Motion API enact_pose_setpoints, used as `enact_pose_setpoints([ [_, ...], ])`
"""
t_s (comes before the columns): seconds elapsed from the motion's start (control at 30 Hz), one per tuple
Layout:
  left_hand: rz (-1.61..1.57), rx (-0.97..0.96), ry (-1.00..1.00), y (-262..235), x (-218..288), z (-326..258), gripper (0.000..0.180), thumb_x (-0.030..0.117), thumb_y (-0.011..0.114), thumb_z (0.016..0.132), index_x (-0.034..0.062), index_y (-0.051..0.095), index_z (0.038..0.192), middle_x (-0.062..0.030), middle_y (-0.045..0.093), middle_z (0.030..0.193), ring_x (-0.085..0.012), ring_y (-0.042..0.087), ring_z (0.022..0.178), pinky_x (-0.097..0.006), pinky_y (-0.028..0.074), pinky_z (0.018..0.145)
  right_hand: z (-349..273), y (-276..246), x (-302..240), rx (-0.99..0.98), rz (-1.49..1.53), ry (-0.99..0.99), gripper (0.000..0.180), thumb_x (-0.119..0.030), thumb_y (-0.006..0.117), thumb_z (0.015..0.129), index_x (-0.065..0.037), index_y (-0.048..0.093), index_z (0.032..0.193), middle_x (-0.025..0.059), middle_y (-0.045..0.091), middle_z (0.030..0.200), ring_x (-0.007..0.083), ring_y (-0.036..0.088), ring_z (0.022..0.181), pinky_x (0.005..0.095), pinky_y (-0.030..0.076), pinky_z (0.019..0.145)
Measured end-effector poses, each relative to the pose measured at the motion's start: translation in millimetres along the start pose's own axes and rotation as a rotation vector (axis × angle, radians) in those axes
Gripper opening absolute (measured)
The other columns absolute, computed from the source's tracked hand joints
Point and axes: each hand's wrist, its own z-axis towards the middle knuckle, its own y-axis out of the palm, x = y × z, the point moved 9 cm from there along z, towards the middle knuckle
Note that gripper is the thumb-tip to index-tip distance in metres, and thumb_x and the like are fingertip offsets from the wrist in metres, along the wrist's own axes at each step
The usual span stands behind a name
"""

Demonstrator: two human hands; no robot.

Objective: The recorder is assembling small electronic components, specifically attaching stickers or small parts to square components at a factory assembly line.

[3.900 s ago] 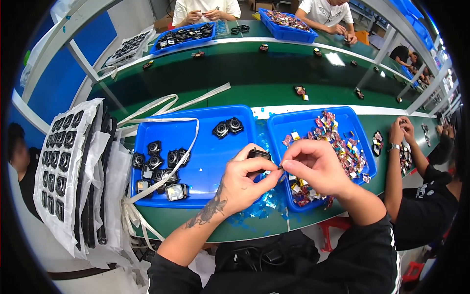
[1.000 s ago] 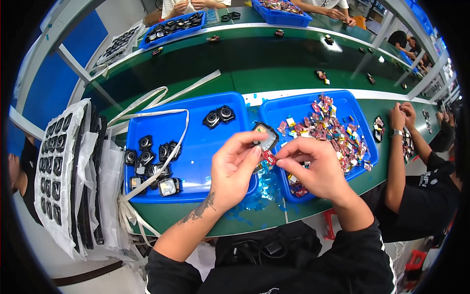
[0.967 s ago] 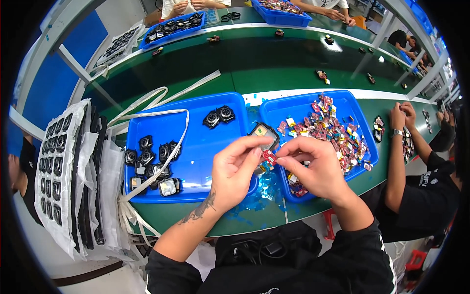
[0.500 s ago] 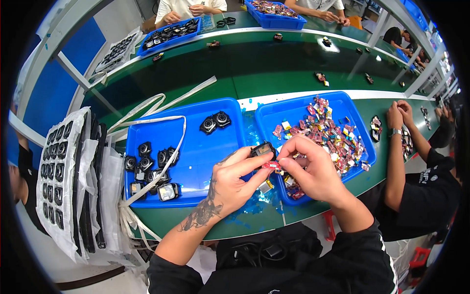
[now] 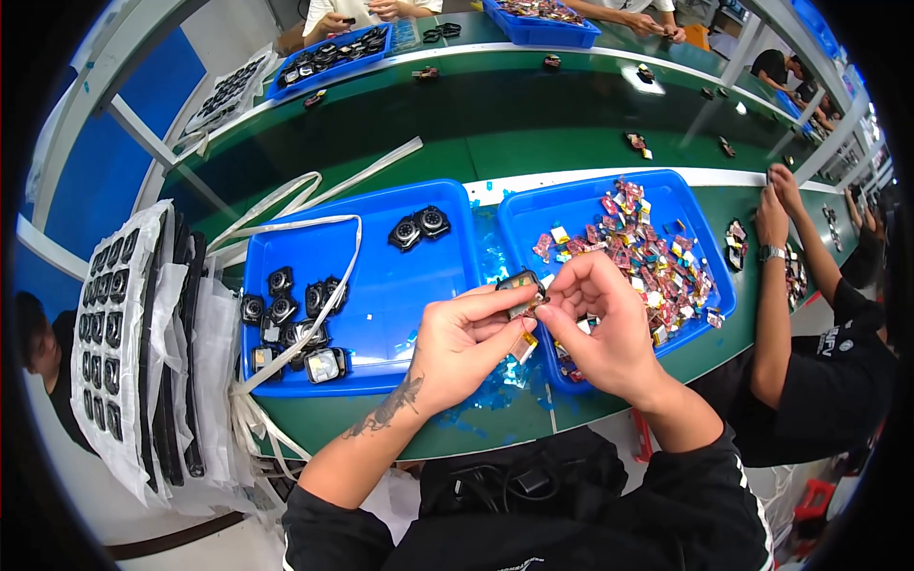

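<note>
My left hand (image 5: 459, 344) holds a black watch case (image 5: 520, 285) between thumb and fingers, above the gap between two blue trays. My right hand (image 5: 609, 328) has thumb and index finger pinched together at the case's right edge. A small part of a red circuit board shows between the fingertips; the rest is covered. Below my left thumb is a small silver and yellow piece (image 5: 525, 344); whether it hangs from the board or lies beneath, I cannot tell. Several black watch cases (image 5: 283, 309) lie in the left blue tray (image 5: 409, 328). Red circuit boards (image 5: 657, 276) fill the right blue tray (image 5: 519, 228).
White straps (image 5: 357, 257) cross the left tray. A stack of trays holding watch cases (image 5: 119, 324) stands at the left. Beyond runs a green conveyor belt (image 5: 514, 143) carrying small assemblies. A co-worker's hands (image 5: 776, 205) are at the right; other people sit across the belt.
The red board between my fingertips is now mostly hidden, and the case is tilted differently. Pieces on the belt have shifted right. The co-worker's hands at the right have risen.
</note>
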Motion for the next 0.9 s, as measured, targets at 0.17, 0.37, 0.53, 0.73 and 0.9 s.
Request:
enact_pose_setpoints([
  [0.17, -0.014, 0.016, 0.053, -2.1, -0.9, 0.9, 0.033, -0.008, 0.061, 0.088, -0.0055, 0.061, 0.120, -0.0143, 0.060, 0.120, -0.0182, 0.061, 0.108, -0.026, 0.052, 0.094, -8.3, -4.8, 6.1, 0.180, 0.024, -0.099, 0.019, 0.005, 0.069, 0.083, -0.001, 0.052, 0.090, 0.0057, 0.061, 0.084, 0.0058, 0.057, 0.067, 0.0193, 0.047, 0.059],
  [0.37, -0.061, 0.052, 0.100, -2.3, -2.2, 0.2, 0.035, -0.009, 0.060, 0.088, -0.0041, 0.060, 0.122, -0.0144, 0.060, 0.123, -0.0172, 0.060, 0.109, -0.027, 0.050, 0.096, -12.9, -3.7, 6.2, 0.267, 0.065, -0.151, 0.023, 0.005, 0.070, 0.081, -0.003, 0.049, 0.085, 0.0069, 0.061, 0.082, 0.0064, 0.054, 0.066, 0.0204, 0.045, 0.058],
  [0.53, -0.077, 0.003, 0.139, -2.4, 2.3, -2.4, 0.039, -0.008, 0.058, 0.090, -0.0028, 0.056, 0.128, -0.0146, 0.058, 0.126, -0.0175, 0.059, 0.112, -0.028, 0.051, 0.095, -14.4, -1.3, 3.9, 0.291, -0.022, -0.181, 0.027, 0.005, 0.072, 0.079, -0.003, 0.047, 0.085, 0.0071, 0.061, 0.078, 0.0084, 0.054, 0.065, 0.0213, 0.046, 0.059],
  [0.73, -0.091, 0.045, 0.086, -0.9, 5.3, -3.5, 0.055, -0.009, 0.050, 0.093, 0.0029, 0.035, 0.145, -0.0182, 0.055, 0.132, -0.0195, 0.059, 0.114, -0.029, 0.051, 0.094, -3.9, 9.5, 12.0, 0.208, 0.014, -0.012, 0.034, 0.004, 0.069, 0.081, 0.003, 0.052, 0.110, 0.0108, 0.060, 0.094, 0.0154, 0.063, 0.082, 0.0262, 0.053, 0.066],
  [0.9, 0.139, 0.258, 0.231, -16.1, 11.7, -8.2, 0.065, -0.003, 0.058, 0.089, 0.0051, 0.029, 0.147, -0.0203, 0.056, 0.128, -0.0211, 0.067, 0.099, -0.029, 0.056, 0.078, 24.3, 8.2, -4.2, 0.069, -0.230, -0.192, 0.033, 0.005, 0.064, 0.084, 0.000, 0.051, 0.114, 0.0086, 0.063, 0.090, 0.0139, 0.064, 0.079, 0.0269, 0.054, 0.069],
])
